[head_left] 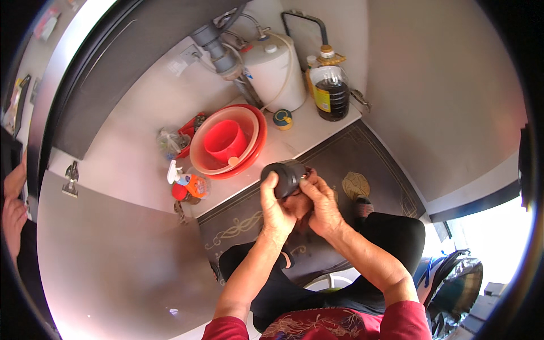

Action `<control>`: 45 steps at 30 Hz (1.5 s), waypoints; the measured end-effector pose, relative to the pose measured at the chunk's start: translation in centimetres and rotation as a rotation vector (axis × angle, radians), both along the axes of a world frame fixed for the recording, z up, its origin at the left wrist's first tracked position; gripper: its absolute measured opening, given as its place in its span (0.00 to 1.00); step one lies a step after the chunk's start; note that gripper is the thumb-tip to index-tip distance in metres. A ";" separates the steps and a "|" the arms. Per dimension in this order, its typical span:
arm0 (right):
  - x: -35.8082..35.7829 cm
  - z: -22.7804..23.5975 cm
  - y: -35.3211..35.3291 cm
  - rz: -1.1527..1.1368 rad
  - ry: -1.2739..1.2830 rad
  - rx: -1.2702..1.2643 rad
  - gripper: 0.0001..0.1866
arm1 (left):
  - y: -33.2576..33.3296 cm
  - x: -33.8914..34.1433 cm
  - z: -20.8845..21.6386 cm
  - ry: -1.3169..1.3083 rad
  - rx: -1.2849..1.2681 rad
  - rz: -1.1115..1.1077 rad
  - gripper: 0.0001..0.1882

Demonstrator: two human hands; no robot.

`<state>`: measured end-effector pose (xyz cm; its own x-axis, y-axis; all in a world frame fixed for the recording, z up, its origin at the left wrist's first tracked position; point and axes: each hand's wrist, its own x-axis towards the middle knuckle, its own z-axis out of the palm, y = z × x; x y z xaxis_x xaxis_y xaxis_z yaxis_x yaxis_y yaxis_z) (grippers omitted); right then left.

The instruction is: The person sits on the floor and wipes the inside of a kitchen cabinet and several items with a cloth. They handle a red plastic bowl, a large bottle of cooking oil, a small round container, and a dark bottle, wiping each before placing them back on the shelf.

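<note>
Cabinet doors (113, 243) stand open, and mid-frame it's a stubby, dull-black cylinder (288, 175), wide and round at its left end, grip clamped on both sides: left hand (277, 215), right hand (324, 208).

Black cylinder (279, 180): matt, plastic-looking. Cabinet floor (290, 145): smooth, semi-gloss. Red mug (222, 139) toward its left edge: glossy plastic. Big bottle (333, 97) by its right edge: clear shiny plastic. Door hinge (71, 178): bright metal. Mat (391, 164): smooth, low sheen.

Black cylinder (285, 179) in left fingers (268, 188) and right fingers (318, 188), above a patterned mat (388, 175)
</note>
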<state>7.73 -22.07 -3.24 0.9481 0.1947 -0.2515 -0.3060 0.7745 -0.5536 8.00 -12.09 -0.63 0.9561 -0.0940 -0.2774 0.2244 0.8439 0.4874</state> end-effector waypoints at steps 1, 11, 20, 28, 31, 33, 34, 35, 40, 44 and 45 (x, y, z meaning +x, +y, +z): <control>0.2 -0.4 -0.5 0.007 -0.013 0.037 0.12 | -0.6 0.0 1.2 0.000 0.128 0.053 0.29; 1.4 4.1 -4.1 0.146 -0.118 0.032 0.20 | 3.0 -0.8 5.2 -0.382 0.903 -0.444 0.44; 1.9 2.7 -3.3 0.303 -0.008 0.143 0.22 | -0.5 -2.3 2.2 -0.393 0.666 0.104 0.33; 0.4 2.0 -0.1 0.122 0.056 0.096 0.12 | -1.2 -1.1 -0.2 -0.097 0.318 0.291 0.30; -0.7 1.8 0.5 0.062 -0.124 -0.419 0.08 | -1.1 -0.8 -0.1 -0.040 0.073 0.138 0.30; -1.4 1.6 0.5 0.039 -0.298 -0.719 0.06 | -0.5 -0.6 0.1 0.066 -0.010 0.065 0.36; -1.6 1.8 0.2 0.074 -0.370 -0.823 0.06 | -0.1 -0.5 0.3 0.080 -0.001 0.048 0.36; -1.7 2.0 -0.2 0.106 -0.440 -0.923 0.07 | 0.3 -0.4 0.7 0.091 0.013 0.027 0.37; -1.0 3.4 -2.2 0.076 -0.518 -0.781 0.08 | 0.3 0.4 2.0 0.160 -0.155 0.084 0.27; 1.2 4.4 -3.0 -0.176 -0.656 -0.942 0.19 | 0.5 -0.2 0.2 0.090 -0.013 0.024 0.30; 1.5 3.7 -2.8 -0.174 -0.666 -0.916 0.20 | 0.1 -0.5 0.2 0.088 -0.029 0.000 0.32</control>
<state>9.20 -24.88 0.47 0.9422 0.0506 0.3312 0.3317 -0.0001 -0.9434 7.51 -11.97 -0.47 0.9282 -0.1028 -0.3576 0.2650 0.8573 0.4414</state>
